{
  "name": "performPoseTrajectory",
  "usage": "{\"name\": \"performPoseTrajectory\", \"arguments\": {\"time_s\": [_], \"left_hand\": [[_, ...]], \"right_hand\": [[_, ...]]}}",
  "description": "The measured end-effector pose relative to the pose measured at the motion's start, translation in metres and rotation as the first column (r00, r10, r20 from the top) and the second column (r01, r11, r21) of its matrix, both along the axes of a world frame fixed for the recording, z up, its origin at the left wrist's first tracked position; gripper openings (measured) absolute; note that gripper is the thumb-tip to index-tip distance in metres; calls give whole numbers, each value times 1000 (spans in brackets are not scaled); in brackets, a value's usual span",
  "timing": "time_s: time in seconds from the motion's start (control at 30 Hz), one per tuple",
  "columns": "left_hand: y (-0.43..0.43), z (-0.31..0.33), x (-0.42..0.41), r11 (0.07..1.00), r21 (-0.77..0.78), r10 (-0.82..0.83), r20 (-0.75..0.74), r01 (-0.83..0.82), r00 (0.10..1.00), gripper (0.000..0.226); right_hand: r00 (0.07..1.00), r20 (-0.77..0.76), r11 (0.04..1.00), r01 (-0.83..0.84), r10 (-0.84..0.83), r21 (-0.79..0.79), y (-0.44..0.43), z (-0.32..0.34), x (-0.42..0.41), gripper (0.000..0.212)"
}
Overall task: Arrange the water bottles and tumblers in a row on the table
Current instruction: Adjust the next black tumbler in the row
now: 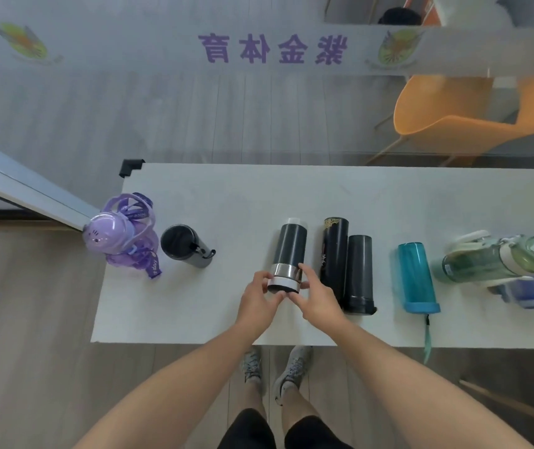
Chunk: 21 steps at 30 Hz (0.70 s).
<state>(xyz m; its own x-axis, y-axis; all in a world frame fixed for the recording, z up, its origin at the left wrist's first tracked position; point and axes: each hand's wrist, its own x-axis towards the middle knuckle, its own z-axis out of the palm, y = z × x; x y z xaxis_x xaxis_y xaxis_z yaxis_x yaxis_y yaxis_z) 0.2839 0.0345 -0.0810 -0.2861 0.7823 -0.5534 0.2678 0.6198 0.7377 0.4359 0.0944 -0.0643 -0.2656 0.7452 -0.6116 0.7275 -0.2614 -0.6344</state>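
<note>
Two grips closed on dark tumbler [290, 251] | L grip [259, 298], R grip [315, 301] | held at cap end, on bench [226, 196]

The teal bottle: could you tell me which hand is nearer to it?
Right. The right hand is closer to the teal bottle; the left hand sits farther away.

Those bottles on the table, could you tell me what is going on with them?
A person is lining up drinkware on a white table. Both hands, left hand and right hand, grip the near end of a dark flask with a silver band. To its right stand two black tumblers, a teal bottle and a green bottle. A purple bottle and a dark tumbler sit apart at the left end.
</note>
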Motion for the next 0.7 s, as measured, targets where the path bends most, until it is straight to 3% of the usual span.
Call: {"name": "performPoseTrajectory", "arguments": {"time_s": [0.3, 0.47, 0.6, 0.7], "left_hand": [[-6, 62, -47, 988, 148, -24, -160, 48, 987, 31], [13, 86, -56, 970, 238, -4, -195, 51, 981, 26], [36, 93, -61, 953, 256, -77, -304, 159, 950, 18], [48, 92, -64, 932, 250, -136, -425, 261, 895, 20]], "right_hand": [[988, -157, 985, -33, 5, -171, 6, 66, -31, 58], [958, -260, 982, 75, -119, -173, 22, 79, -42, 39], [909, -320, 953, 199, -267, -229, 30, 83, -55, 21], [913, -289, 947, 229, -290, -227, 35, 85, -63, 25]]}}
